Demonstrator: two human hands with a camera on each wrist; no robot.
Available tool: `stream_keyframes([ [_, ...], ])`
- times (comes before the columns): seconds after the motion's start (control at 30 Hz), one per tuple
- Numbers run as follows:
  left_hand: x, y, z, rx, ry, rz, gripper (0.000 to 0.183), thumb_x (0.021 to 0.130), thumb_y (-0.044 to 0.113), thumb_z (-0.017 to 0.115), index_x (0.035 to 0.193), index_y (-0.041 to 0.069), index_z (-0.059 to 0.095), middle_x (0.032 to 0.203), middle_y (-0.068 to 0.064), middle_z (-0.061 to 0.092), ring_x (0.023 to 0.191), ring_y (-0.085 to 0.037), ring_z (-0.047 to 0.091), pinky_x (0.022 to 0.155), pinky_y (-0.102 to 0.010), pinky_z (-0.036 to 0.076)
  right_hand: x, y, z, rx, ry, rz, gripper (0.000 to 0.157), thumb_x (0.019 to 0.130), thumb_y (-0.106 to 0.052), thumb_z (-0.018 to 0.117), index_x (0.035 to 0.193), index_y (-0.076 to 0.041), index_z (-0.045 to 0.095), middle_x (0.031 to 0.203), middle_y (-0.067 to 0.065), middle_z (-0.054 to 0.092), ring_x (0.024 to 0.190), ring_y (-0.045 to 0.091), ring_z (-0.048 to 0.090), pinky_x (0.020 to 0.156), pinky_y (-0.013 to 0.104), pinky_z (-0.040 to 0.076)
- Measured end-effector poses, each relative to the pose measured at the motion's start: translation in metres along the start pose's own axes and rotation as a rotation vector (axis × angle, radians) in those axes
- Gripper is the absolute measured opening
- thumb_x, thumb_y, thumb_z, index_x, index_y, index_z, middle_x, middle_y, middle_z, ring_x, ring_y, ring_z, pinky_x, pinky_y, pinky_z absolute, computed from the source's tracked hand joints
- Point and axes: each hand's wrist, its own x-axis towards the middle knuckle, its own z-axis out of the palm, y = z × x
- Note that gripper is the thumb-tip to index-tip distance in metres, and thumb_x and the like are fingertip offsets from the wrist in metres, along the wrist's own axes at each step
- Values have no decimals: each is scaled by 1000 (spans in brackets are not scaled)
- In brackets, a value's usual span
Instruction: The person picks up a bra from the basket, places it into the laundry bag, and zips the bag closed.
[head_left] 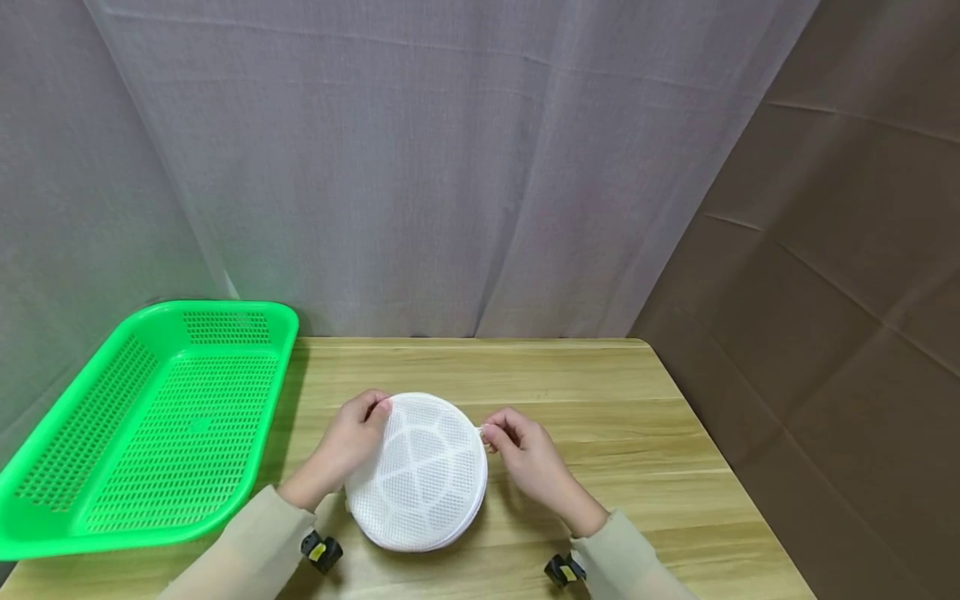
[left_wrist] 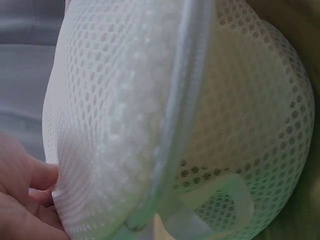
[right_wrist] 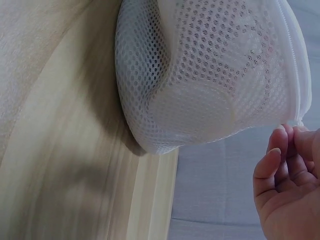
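Note:
A round white mesh laundry bag with a stiff ribbed top stands on the wooden table. My left hand grips its upper left side, thumb on the top. In the left wrist view, the fingers press into the mesh beside a zipper that runs round the rim. At the bag's right edge my right hand pinches a small white piece at the zipper's end. The right wrist view shows thumb and fingertips meeting there, hiding most of that piece. Pale rounded shapes show through the mesh.
A large green perforated plastic basket stands at the left of the wooden table. Grey cloth hangs behind the table, and brown cloth lines the right side.

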Motion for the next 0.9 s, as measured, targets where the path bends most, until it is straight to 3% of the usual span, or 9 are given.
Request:
stream_keyframes([
  [0.2, -2, 13, 1, 11, -21, 78, 28, 99, 18, 53, 117, -2, 63, 113, -15, 65, 110, -29, 58, 97, -46, 43, -3, -24, -1, -3, 10, 1, 8, 96, -5, 58, 91, -4, 64, 81, 9, 64, 75, 16, 59, 68, 30, 52],
  [0.3, -3, 17, 3, 42, -29, 96, 30, 98, 21, 56, 119, -1, 62, 116, -16, 64, 114, -31, 56, 99, -47, 41, -5, -39, -2, -1, 6, -7, 8, 96, -2, 57, 91, -2, 63, 81, 7, 63, 76, 20, 60, 68, 27, 52],
  [0.47, -4, 21, 8, 87, -33, 133, 33, 96, 22, 61, 120, 0, 61, 122, -18, 61, 119, -35, 53, 102, -49, 38, -5, -45, -2, 8, 9, -21, 9, 96, -1, 57, 90, -2, 63, 80, 9, 62, 78, 37, 60, 68, 33, 52],
  [0.7, -6, 27, 13, 100, -47, 163, 40, 92, 23, 67, 124, 1, 59, 125, -19, 58, 120, -36, 51, 103, -50, 37, -3, -45, 0, 15, 3, -26, 8, 96, -2, 58, 90, -1, 63, 80, 13, 63, 76, 29, 59, 67, 28, 51],
  [0.9, -7, 27, 18, 109, -66, 232, 42, 88, 21, 72, 124, 5, 60, 119, -11, 59, 114, -28, 54, 100, -47, 40, -2, -47, 1, 28, -25, -23, 8, 96, -3, 57, 92, 1, 63, 81, 9, 63, 78, 32, 60, 68, 33, 52],
])
